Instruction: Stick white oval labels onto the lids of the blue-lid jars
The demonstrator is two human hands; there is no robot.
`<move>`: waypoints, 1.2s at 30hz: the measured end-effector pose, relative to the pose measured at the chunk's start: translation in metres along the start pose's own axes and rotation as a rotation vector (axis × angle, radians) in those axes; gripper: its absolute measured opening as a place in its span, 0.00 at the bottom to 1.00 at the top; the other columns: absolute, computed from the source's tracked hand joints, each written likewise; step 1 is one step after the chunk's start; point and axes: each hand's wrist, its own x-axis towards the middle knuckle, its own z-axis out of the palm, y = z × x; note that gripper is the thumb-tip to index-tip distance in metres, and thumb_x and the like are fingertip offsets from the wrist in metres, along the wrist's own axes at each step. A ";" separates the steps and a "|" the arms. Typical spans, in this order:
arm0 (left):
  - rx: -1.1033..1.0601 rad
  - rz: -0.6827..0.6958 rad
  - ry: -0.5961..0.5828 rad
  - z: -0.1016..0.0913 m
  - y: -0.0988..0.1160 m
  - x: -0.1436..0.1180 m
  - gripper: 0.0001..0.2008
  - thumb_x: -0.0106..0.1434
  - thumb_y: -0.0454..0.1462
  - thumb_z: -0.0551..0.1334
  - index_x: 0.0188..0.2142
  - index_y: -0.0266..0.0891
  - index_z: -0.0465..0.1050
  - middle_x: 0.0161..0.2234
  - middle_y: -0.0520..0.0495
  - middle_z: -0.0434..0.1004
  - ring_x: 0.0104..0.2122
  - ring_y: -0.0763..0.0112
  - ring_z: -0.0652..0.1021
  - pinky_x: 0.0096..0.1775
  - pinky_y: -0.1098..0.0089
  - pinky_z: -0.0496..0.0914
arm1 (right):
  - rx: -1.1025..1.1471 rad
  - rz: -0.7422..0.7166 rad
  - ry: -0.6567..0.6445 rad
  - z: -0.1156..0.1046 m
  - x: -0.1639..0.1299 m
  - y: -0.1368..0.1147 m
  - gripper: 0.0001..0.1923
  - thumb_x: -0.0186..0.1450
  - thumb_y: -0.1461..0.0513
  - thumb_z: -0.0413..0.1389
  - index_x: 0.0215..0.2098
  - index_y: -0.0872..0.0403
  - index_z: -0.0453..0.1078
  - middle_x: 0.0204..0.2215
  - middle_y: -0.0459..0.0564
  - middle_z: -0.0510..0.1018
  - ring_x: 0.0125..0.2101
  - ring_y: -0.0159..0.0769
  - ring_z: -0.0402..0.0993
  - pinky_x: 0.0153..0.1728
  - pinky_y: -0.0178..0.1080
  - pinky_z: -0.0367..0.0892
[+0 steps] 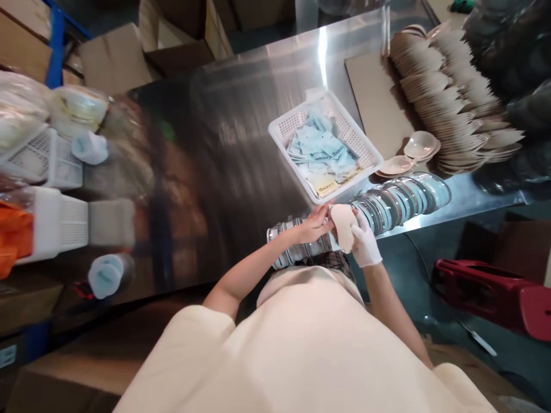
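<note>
at the far left, white baskets [60, 221] and two capped tubs [105, 275] sit on the steel table [241, 149], beside an orange bag [12, 235]; this side is blurred.

toward the middle, the left hand [312, 225], bare, reaches in from the left with its fingers curled and pressed onto the left edge of a pale shell [343, 226]. the fingertips touch the shell; how far the thumb wraps behind it cannot be told.

the shell is held just above the table's near edge, over a row of round metal-rimmed lids [387, 203] that lie stacked on their sides along that edge. the shell's long axis runs roughly up and down in the view, tilted a little, its narrower end pointing down toward the person's body. which face is the hollow one cannot be told.

the right hand [365, 244], in a white glove, closes on the shell's right and lower edge, fingers wrapped around it, so both hands pinch the same piece between them.

behind the hands stands a white basket [279, 129] holding pale blue sachets [321, 149]. right of it, a few loose shells [419, 146] lie on the table, and further right long fanned stacks of shells [451, 97] rest partly on a cardboard sheet [370, 92]. a red object [495, 289] lies on the floor at the lower right.
</note>
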 end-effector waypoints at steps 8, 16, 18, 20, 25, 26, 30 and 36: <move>0.200 -0.202 -0.077 -0.007 -0.053 -0.064 0.53 0.46 0.47 0.76 0.68 0.38 0.59 0.70 0.32 0.55 0.70 0.42 0.54 0.70 0.47 0.41 | -1.284 -0.189 -0.102 0.067 -0.033 0.040 0.28 0.68 0.62 0.50 0.67 0.54 0.63 0.54 0.62 0.74 0.47 0.46 0.74 0.47 0.43 0.71; 0.002 -0.233 0.037 -0.005 -0.058 -0.065 0.55 0.40 0.41 0.77 0.68 0.42 0.60 0.69 0.36 0.58 0.69 0.45 0.58 0.70 0.53 0.45 | -1.282 -0.670 -0.279 0.060 0.004 0.088 0.28 0.67 0.64 0.51 0.66 0.60 0.63 0.70 0.61 0.58 0.71 0.50 0.42 0.68 0.57 0.44; 0.026 -0.232 0.024 -0.004 -0.057 -0.067 0.55 0.41 0.42 0.77 0.68 0.42 0.60 0.69 0.36 0.58 0.69 0.45 0.59 0.70 0.53 0.45 | -1.263 -0.693 -0.329 0.047 0.004 0.092 0.29 0.67 0.64 0.51 0.67 0.60 0.62 0.69 0.62 0.59 0.70 0.49 0.45 0.67 0.54 0.48; 0.053 -0.236 0.007 -0.004 -0.057 -0.070 0.54 0.42 0.44 0.78 0.67 0.42 0.60 0.69 0.35 0.57 0.69 0.46 0.59 0.70 0.53 0.45 | -1.279 -0.626 -0.336 0.045 0.002 0.095 0.27 0.69 0.65 0.50 0.66 0.57 0.64 0.68 0.60 0.63 0.69 0.49 0.50 0.65 0.54 0.51; 0.090 -0.353 -0.111 -0.023 -0.045 -0.054 0.43 0.38 0.45 0.80 0.56 0.46 0.74 0.63 0.38 0.70 0.66 0.43 0.65 0.68 0.54 0.51 | -1.019 -0.548 -0.433 0.044 0.003 0.078 0.27 0.68 0.62 0.53 0.65 0.54 0.65 0.65 0.60 0.66 0.67 0.49 0.57 0.64 0.55 0.56; 0.101 -0.388 -0.125 -0.030 -0.040 -0.038 0.35 0.40 0.46 0.79 0.50 0.47 0.77 0.58 0.40 0.76 0.63 0.43 0.69 0.66 0.54 0.54 | -0.891 -0.547 -0.479 0.036 0.006 0.068 0.26 0.68 0.62 0.52 0.65 0.54 0.66 0.64 0.60 0.68 0.65 0.46 0.60 0.64 0.54 0.58; 0.151 -0.356 0.165 -0.045 -0.024 0.080 0.15 0.66 0.45 0.61 0.48 0.44 0.79 0.51 0.39 0.81 0.56 0.50 0.76 0.63 0.56 0.60 | -0.485 -0.436 -0.290 -0.029 0.040 0.024 0.19 0.70 0.60 0.49 0.56 0.51 0.73 0.54 0.54 0.78 0.55 0.39 0.73 0.59 0.47 0.67; 0.384 -0.361 0.326 -0.025 -0.042 0.231 0.31 0.56 0.27 0.62 0.60 0.35 0.69 0.67 0.35 0.63 0.70 0.52 0.56 0.69 0.51 0.36 | -0.753 -0.417 0.198 -0.142 0.158 -0.046 0.19 0.68 0.58 0.51 0.50 0.56 0.76 0.49 0.58 0.80 0.50 0.43 0.75 0.57 0.49 0.67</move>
